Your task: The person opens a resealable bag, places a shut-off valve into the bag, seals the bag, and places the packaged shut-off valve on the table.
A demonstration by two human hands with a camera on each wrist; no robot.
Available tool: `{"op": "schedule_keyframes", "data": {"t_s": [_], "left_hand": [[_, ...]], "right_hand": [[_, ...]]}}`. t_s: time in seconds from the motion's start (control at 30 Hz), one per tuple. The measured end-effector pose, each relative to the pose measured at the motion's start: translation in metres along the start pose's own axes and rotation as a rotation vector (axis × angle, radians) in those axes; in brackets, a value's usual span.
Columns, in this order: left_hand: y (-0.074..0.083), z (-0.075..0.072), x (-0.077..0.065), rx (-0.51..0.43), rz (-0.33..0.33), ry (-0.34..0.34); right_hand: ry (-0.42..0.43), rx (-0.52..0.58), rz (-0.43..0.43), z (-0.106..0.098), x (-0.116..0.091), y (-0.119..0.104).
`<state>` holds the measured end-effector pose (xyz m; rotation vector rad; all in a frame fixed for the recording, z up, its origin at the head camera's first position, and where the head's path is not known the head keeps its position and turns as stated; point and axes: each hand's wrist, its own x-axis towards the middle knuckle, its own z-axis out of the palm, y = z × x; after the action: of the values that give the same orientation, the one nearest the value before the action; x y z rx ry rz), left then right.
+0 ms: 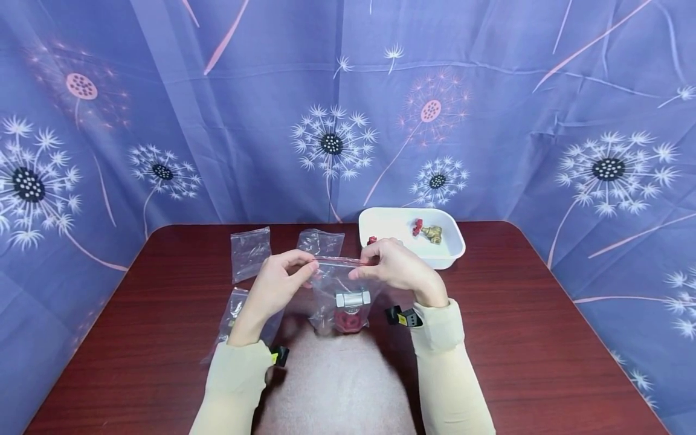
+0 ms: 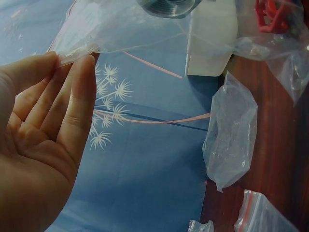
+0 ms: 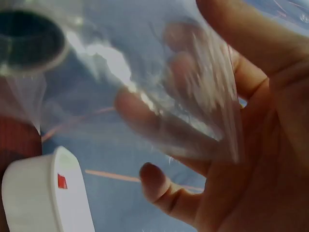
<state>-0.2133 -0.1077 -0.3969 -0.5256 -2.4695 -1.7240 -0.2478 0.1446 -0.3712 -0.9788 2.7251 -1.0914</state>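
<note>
Both hands hold up a clear zip bag [image 1: 331, 296] by its red-lined top edge. At the left corner, my left hand [image 1: 274, 287] pinches the film between thumb and fingers, as the left wrist view also shows. My right hand [image 1: 399, 272] pinches the other top corner; in the right wrist view some of its fingers [image 3: 137, 113] show through the plastic. Inside the bag is a valve with a silver hex-ended body [image 1: 352, 299] and a red handwheel [image 1: 349, 321], the wheel hanging lowest. The valve's round metal end [image 3: 29, 41] appears close up in the right wrist view.
A white plastic tub [image 1: 454, 257] at the back right holds a brass valve [image 1: 432, 234] with a red handle, and another red part. Two flat clear bags [image 1: 250, 254] lie at the back. A further bag [image 1: 223, 329] lies beside the left forearm, partly hidden.
</note>
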Motion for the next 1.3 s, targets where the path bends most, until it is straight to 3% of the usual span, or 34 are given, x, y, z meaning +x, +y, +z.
{"op": "schedule_keyframes", "data": {"t_s": [0.13,0.3,0.57,0.9,1.1,1.3], "left_hand": [[-0.008,0.000,0.002,-0.019,0.008,-0.001],[-0.017,0.001,0.005,-0.031,0.007,-0.004],[-0.007,0.001,0.003,-0.020,-0.004,-0.012],[-0.017,-0.001,0.004,-0.038,0.011,-0.012],[-0.019,-0.001,0.004,-0.021,0.042,-0.013],[-0.019,-0.001,0.003,-0.021,0.031,-0.009]], "right_hand": [[-0.008,0.046,-0.005,-0.003,-0.003,0.004],[0.006,0.014,-0.041,-0.002,-0.002,0.008],[-0.020,0.050,0.009,-0.006,-0.005,0.007],[-0.027,0.033,-0.016,-0.008,-0.007,0.010],[-0.035,0.053,0.032,-0.012,-0.010,0.011],[-0.019,0.032,0.059,-0.014,-0.012,0.016]]}}
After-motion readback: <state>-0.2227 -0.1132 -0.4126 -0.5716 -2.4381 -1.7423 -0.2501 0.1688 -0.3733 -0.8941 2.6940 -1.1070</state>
